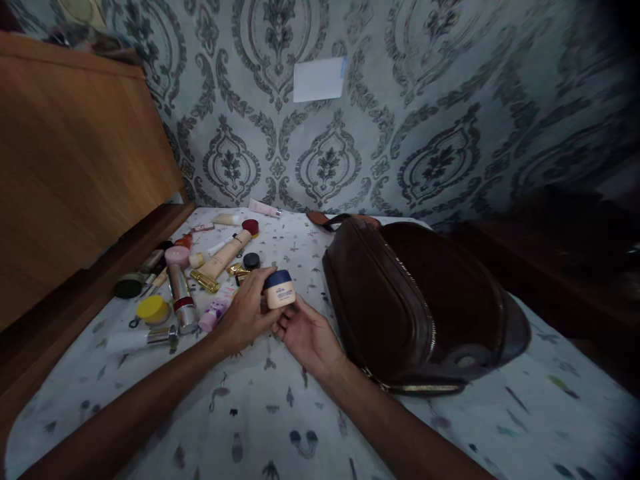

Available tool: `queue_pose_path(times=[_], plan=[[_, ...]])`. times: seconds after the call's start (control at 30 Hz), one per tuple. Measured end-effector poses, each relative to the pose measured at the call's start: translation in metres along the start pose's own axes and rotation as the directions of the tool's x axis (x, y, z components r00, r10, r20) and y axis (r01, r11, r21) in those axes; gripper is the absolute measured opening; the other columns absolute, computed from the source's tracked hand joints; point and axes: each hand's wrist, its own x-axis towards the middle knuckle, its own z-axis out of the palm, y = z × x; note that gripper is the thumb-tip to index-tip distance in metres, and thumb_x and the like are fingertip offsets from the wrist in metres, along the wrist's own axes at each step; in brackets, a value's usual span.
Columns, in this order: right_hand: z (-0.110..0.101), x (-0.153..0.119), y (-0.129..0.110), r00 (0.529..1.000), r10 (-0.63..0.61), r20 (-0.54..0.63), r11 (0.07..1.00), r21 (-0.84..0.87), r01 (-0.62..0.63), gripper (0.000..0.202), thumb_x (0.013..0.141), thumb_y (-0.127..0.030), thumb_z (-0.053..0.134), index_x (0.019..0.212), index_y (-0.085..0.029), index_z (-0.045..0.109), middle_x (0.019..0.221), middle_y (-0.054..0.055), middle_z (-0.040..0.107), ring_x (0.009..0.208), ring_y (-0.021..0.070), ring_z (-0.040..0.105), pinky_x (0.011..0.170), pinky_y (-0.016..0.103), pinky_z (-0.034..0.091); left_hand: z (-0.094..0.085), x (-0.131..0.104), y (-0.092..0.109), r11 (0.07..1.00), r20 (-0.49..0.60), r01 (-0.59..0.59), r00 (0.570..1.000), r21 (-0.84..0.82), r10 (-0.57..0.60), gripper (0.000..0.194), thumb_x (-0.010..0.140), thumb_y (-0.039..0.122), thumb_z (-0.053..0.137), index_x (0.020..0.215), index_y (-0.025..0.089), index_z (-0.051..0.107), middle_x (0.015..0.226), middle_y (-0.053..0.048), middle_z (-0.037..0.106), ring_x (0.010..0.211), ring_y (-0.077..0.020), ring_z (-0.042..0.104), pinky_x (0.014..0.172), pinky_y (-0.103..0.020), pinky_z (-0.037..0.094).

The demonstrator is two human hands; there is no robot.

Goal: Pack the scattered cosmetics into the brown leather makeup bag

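Note:
A small peach jar with a dark blue lid (280,291) is held upright near the middle of the view. My left hand (246,312) is closed round the jar's left side, thumb in front and fingers at the lid. Just below and to the right, my right hand (311,337) is palm up with its fingers apart, its fingertips close to the jar's base; whether they touch it is unclear. Left of my hands lie several cosmetics, among them a beige tube with a gold cap (227,255), a pink and purple tube (214,315) and a yellow-lidded jar (153,309).
A dark brown leather bag (390,300) with zips lies right of my hands on the patterned white sheet (270,413). A wooden cabinet (80,160) stands at the left. Behind is a patterned wall (327,160) with a white card (319,80) on it.

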Motion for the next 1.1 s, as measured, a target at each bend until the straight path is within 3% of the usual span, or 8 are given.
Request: queue_pose_path(times=[0.47, 0.73, 1.1], plan=[[0.0026, -0.0006, -0.0006, 1.0, 0.005, -0.011, 0.999, 0.039, -0.005, 0.022, 0.08, -0.028, 0.072, 0.099, -0.021, 0.065, 0.09, 0.002, 0.07, 0.082, 0.0164, 0.063, 0.073, 0.029, 0.05, -0.002, -0.0008, 0.0001, 0.997, -0.013, -0.069, 0.998, 0.028, 0.069, 0.059, 0.083, 0.021, 0.061, 0.137, 0.021, 0.037, 0.132, -0.013, 0.051, 0.126, -0.0284, 0.048, 0.104, -0.047, 0.042], [0.0024, -0.0013, 0.0, 1.0, -0.014, 0.026, 1.0, 0.013, 0.014, 0.022, 0.078, -0.029, 0.074, 0.097, -0.023, 0.064, 0.088, -0.001, 0.07, 0.084, 0.0148, 0.063, 0.075, 0.029, 0.049, 0.0006, -0.0012, -0.0017, 0.998, -0.023, -0.058, 0.998, 0.019, 0.058, 0.062, 0.081, 0.016, 0.06, 0.138, 0.022, 0.037, 0.132, -0.012, 0.052, 0.126, -0.0284, 0.048, 0.106, -0.048, 0.041], [0.0052, -0.0025, -0.0004, 1.0, -0.012, -0.01, 1.0, 0.027, 0.012, 0.028, 0.075, -0.028, 0.077, 0.098, -0.024, 0.062, 0.094, 0.0, 0.07, 0.086, 0.017, 0.064, 0.073, 0.029, 0.049, 0.0009, -0.0018, -0.0006, 0.999, -0.029, -0.047, 0.998, 0.008, 0.047, 0.06, 0.081, 0.015, 0.059, 0.137, 0.021, 0.037, 0.133, -0.012, 0.05, 0.127, -0.0273, 0.047, 0.107, -0.047, 0.04]])
